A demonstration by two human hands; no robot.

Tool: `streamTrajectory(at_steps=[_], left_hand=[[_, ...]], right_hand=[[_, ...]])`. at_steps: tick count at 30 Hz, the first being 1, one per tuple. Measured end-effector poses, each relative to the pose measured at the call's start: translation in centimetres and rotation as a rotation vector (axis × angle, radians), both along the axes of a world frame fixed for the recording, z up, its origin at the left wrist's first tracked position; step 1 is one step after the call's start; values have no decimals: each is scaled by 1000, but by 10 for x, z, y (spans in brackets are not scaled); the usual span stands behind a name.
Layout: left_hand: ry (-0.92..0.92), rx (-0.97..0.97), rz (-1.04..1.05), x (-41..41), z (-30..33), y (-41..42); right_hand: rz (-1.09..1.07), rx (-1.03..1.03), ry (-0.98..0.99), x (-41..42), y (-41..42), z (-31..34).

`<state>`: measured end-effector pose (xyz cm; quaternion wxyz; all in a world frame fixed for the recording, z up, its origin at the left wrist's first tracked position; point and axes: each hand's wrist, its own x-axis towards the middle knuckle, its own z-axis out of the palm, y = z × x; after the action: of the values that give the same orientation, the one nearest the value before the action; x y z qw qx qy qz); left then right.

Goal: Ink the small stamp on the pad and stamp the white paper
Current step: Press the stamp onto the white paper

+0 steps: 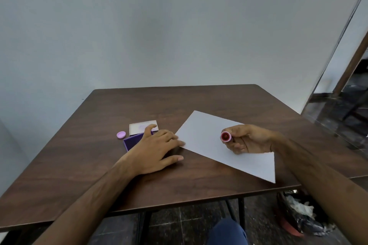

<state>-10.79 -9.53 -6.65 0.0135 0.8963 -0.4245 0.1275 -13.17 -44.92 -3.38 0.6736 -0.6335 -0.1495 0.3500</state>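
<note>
My right hand (249,139) holds a small pink stamp (225,137) above the white paper (201,133), with the stamp's reddish round face turned sideways toward the left. The paper lies at an angle on the right half of the brown table (179,103). My left hand (153,149) rests flat on the purple ink pad (132,141), its fingers spread, the fingertips touching the paper's left corner. The pad is largely hidden under that hand. Its pale lid (139,127) lies open just behind it.
A small pink cap (121,134) sits on the table left of the pad. A wall stands close behind the table. On the floor at the right lies a bin with a crumpled bag (298,215). My knee (227,232) shows below the table's front edge.
</note>
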Motion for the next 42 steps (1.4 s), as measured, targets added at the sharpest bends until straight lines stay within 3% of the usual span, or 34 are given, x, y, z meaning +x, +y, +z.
streamTrajectory(at_steps=[7,13,19,29,42], left_hand=[[-4,-58,-99,-15,0,5],[-66,-61,-35,-18,3,22],[-54,-49,-24,-21,1,20],[-43,-81,-17,-23,4,21],[-6,-74,-5,-22,3,22]], right_hand=[[-123,-120,-180,13,58,3],[-234,-368,-500,13,118,-2],[-407,-495,-671,11,130,-13],[-292,-624,-867,15,128,-14],[-215,-681,-903,19,132,-10]])
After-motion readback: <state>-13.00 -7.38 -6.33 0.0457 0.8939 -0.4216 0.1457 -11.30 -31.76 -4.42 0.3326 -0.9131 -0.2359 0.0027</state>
